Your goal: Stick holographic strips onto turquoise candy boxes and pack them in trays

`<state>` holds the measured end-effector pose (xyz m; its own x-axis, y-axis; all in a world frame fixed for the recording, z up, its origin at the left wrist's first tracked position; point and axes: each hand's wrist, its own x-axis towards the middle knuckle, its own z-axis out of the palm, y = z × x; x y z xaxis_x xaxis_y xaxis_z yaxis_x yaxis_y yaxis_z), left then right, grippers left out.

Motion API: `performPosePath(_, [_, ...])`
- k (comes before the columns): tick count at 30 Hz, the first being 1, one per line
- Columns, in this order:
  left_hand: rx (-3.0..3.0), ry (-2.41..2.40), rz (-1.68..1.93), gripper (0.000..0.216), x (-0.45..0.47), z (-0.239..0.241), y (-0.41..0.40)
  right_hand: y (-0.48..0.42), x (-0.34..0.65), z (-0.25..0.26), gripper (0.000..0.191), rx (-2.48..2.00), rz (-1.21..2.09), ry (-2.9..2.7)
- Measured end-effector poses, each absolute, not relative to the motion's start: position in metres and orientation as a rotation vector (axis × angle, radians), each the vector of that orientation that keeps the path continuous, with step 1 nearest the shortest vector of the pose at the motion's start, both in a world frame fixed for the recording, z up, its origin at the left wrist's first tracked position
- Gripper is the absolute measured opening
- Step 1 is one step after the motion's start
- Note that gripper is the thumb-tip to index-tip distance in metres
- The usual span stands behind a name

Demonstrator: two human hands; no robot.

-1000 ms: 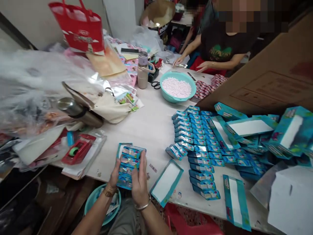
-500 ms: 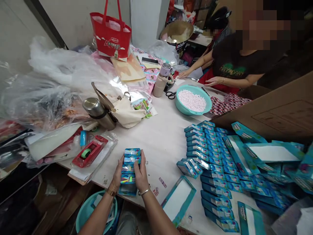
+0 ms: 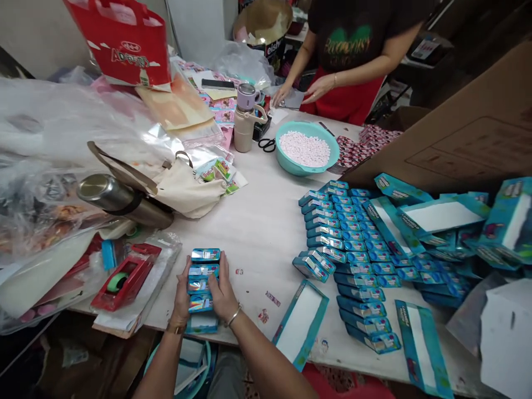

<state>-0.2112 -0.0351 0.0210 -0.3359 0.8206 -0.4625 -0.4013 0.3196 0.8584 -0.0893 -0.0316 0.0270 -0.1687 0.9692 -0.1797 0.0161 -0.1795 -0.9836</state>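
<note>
White table (image 3: 257,221) is stretching beneath the turquoise bowl (image 3: 301,169), taken as landmark. Cardboard panel (image 3: 461,122) is slanting up to the bowl's right. Co-worker (image 3: 347,47) in a dark T-shirt is standing beyond the bowl, 2 hands reaching over the far edge. Red carrier bag (image 3: 124,52) is standing far left of and beyond the bowl. Loose blue cartons (image 3: 444,216) are heaping up to the bowl's near right; between them and the bowl, ranks of small blue packs (image 3: 322,221) are lying. Steel flask (image 3: 124,200) is tilting, well left of the bowl. Red tape dispenser (image 3: 128,280) is resting near left of the bowl. Between dispenser and bowl, closer to the wearer, left hand (image 3: 182,296) and right hand (image 3: 223,293) are gripping 1 row of 4 blue packs (image 3: 203,271) from opposite sides. Black scissors (image 3: 267,145) are lying just left of the bowl.
</note>
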Motion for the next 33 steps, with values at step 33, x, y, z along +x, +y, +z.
performPosePath(33, [0.993, 1.26, 1.06, 0.062, -0.072, 0.118, -0.077, -0.059, 0.116, 0.082, 0.061, -1.882, 0.398, -1.507])
